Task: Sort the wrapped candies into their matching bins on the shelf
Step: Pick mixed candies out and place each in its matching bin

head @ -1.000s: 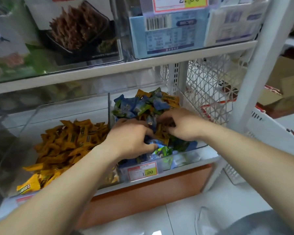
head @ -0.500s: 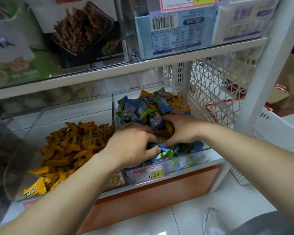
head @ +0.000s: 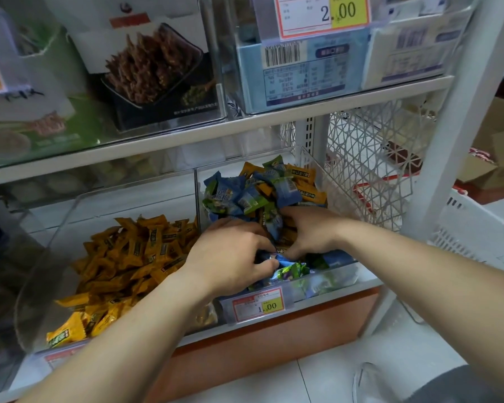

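The right clear bin (head: 336, 273) holds a mixed heap of blue-green candies (head: 246, 196) with some orange candies (head: 312, 196) among them. Both of my hands are inside this bin. My left hand (head: 230, 257) lies over the front of the heap, its fingers curled, and its thumb and fingertips pinch a blue wrapper. My right hand (head: 310, 232) digs into the middle of the heap with curled fingers around candies; its fingertips are hidden. The left clear bin (head: 70, 216) holds only orange candies (head: 134, 257).
A price tag reading 1.00 (head: 258, 305) hangs on the right bin's front. The upper shelf (head: 245, 126) carries boxed goods close above my hands. A white lattice panel (head: 370, 158) and white post (head: 448, 158) stand to the right. White floor tiles lie below.
Both hands stay in the right bin. My right hand has drawn nearer to my left hand and sunk deeper into the heap, shifting the candies around it.
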`<state>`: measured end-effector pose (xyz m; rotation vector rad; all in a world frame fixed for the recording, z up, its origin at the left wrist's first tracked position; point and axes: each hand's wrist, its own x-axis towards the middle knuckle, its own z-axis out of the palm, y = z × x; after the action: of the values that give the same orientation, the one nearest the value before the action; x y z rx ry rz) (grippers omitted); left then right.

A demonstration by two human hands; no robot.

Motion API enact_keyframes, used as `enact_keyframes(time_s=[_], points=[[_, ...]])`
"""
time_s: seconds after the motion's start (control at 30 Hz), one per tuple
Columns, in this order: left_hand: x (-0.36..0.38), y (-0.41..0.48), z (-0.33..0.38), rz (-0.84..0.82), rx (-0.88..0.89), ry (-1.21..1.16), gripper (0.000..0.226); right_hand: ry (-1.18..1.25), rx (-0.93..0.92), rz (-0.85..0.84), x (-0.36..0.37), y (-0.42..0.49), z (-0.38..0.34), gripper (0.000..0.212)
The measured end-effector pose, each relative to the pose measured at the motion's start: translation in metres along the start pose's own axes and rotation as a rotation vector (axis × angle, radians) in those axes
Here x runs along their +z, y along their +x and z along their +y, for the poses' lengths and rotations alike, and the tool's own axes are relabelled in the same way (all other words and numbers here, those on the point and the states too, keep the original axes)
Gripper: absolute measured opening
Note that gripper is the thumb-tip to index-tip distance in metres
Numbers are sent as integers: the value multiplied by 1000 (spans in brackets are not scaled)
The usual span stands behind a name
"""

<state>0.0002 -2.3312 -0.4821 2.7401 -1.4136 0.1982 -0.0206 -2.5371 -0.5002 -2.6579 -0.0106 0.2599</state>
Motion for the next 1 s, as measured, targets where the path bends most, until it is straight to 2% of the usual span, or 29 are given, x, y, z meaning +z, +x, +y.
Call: enact_keyframes(time_s=[0.2, 0.33, 0.43, 0.5, 0.67, 0.83, 1.0], points=[[-1, -1, 1, 2, -8, -22, 46, 20, 10, -79, -2, 1, -3, 48], [-3, 0, 3, 11, -13, -19, 47, -15, -1, -114, -2, -1, -5, 52], [-4, -1, 4, 18, -25, -22, 48, 38, 20, -127, 0, -4, -4, 32], [-5, -1, 4, 12, -33, -30, 49, 21, 26, -145, 1, -4, -6, 27], [-8, -1, 3, -3, -79, -99, 48, 15, 11, -139, -13, -10, -5, 47], [-9, -1, 1, 25, -183, -224, 53, 66, 51, 5, -29, -15, -1, 68], [-7, 4, 2, 83, -242, -367, 58, 256, 51, 220, -53, -15, -5, 59]])
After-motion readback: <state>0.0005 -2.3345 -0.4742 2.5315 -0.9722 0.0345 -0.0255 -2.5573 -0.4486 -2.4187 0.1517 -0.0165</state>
